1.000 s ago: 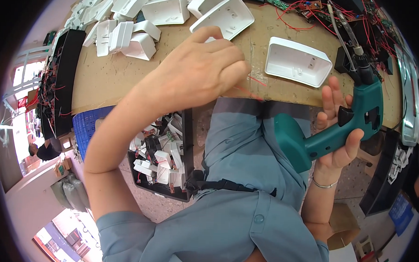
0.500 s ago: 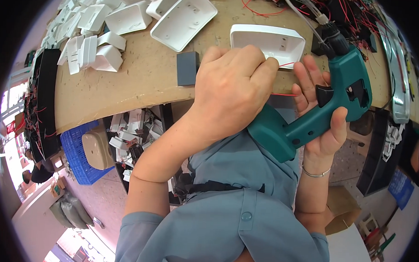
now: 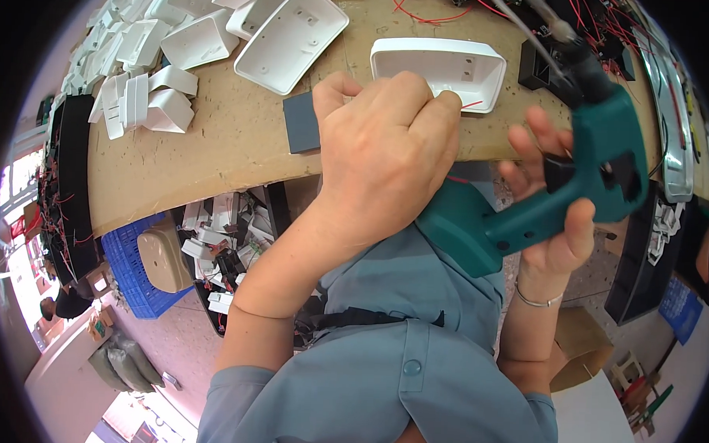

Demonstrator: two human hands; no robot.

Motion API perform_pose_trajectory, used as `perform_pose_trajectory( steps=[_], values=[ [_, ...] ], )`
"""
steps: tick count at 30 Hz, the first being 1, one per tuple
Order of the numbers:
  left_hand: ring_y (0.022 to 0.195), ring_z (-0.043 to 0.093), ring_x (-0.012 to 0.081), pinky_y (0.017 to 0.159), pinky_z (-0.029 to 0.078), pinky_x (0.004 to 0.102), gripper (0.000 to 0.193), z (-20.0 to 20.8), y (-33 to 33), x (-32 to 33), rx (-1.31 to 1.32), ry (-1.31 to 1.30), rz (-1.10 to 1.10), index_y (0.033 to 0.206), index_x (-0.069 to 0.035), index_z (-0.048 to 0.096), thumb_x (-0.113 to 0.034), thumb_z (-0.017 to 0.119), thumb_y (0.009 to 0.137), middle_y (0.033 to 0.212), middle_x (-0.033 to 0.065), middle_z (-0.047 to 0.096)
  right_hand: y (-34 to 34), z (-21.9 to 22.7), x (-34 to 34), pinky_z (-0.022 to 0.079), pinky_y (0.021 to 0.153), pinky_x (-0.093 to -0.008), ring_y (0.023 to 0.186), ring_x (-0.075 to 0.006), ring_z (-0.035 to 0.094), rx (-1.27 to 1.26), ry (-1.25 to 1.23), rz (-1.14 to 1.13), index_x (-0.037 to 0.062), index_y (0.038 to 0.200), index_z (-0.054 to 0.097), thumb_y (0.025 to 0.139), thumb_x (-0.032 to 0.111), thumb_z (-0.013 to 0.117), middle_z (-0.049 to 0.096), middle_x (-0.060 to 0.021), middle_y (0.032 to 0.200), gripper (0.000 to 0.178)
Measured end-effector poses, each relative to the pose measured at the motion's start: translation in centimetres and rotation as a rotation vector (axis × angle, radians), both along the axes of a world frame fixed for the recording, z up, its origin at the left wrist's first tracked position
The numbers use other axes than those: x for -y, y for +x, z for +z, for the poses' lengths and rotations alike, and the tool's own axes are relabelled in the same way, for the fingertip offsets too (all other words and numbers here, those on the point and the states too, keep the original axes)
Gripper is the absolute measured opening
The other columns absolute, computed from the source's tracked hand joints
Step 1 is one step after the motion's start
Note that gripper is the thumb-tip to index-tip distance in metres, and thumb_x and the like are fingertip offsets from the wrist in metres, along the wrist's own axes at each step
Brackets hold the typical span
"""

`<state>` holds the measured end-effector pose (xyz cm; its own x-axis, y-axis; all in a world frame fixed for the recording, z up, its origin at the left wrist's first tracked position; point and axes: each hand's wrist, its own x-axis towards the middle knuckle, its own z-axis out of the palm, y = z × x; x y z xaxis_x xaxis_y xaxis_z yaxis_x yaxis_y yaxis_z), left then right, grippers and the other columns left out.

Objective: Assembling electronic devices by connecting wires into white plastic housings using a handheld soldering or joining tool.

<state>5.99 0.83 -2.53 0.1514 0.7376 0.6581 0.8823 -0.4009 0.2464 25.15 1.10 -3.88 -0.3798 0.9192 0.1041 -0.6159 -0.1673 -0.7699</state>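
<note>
One drill (image 3: 534,213) lies near right, held between the right hand's (image 3: 548,253) thumb and loosely bent fingers, its base nearer than the table's (image 3: 208,158) edge; its head sits farther right than half a second ago. The left hand (image 3: 384,154) is curled, fingertips hidden; whether it pinches the two visible bits of red wire (image 3: 472,104) cannot be told. Beyond: one separate tray (image 3: 422,62). Left: one grey block (image 3: 297,123), then bare table.

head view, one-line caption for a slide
Left hand closed on red wire, right hand holding a green power tool, near a white casing.
</note>
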Motion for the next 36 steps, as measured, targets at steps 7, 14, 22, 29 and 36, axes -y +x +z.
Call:
perform_pose_trajectory(
  steps=[7,14,22,29,36],
  values=[
    [0.069,0.048,0.0147,0.068,0.026,0.0316,0.011,1.4,-0.5,0.2,-0.038,0.004,0.083,0.074,-0.009,0.063,-0.012,0.067,0.064,0.079,0.0002,0.054,3.2,2.5,4.6,0.047,0.069,-0.0285,0.093,-0.0211,0.054,0.387,0.167,-0.299,-0.0005,0.126,0.031,0.074,0.036,0.067,0.044,-0.0220,0.121,0.073],
    [0.079,0.047,0.0178,0.070,0.026,0.0329,0.009,3.2,-0.7,-0.2,-0.180,-0.025,0.111,0.067,-0.008,0.058,-0.010,0.063,0.060,0.089,0.0031,0.054,3.4,4.6,9.6,0.046,0.056,-0.0219,0.068,-0.0155,0.056,0.792,0.115,-0.448,-0.0069,0.112,0.044,0.065,0.036,0.075,0.054,-0.0180,0.103,0.071],
    [0.084,0.048,0.0195,0.071,0.026,0.0349,0.007,1.6,-0.3,-0.8,-0.150,0.150,0.102,0.062,-0.007,0.055,-0.010,0.059,0.057,0.094,0.0049,0.054,2.2,3.7,10.3,0.045,0.059,-0.0236,0.070,-0.0145,0.056,0.970,0.188,-0.311,-0.0081,0.109,0.046,0.067,0.030,0.074,0.055,-0.0163,0.102,0.064],
    [0.082,0.048,0.0195,0.071,0.026,0.0346,0.008,-0.2,-0.1,-2.5,0.017,0.344,0.055,0.065,-0.007,0.056,-0.010,0.058,0.058,0.093,0.0044,0.054,2.2,4.0,10.4,0.046,0.057,-0.0241,0.067,-0.0154,0.056,0.910,0.253,-0.378,-0.0087,0.107,0.046,0.067,0.029,0.074,0.055,-0.0159,0.098,0.062],
    [0.069,0.048,0.0147,0.066,0.025,0.0295,0.011,0.8,-0.5,-0.8,-0.039,0.123,-0.003,0.078,-0.011,0.062,-0.010,0.064,0.067,0.080,-0.0008,0.055,1.8,4.4,10.9,0.046,0.054,-0.0239,0.063,-0.0151,0.056,0.864,0.079,-0.511,-0.0095,0.105,0.046,0.067,0.032,0.073,0.055,-0.0158,0.096,0.062]
  ],
)
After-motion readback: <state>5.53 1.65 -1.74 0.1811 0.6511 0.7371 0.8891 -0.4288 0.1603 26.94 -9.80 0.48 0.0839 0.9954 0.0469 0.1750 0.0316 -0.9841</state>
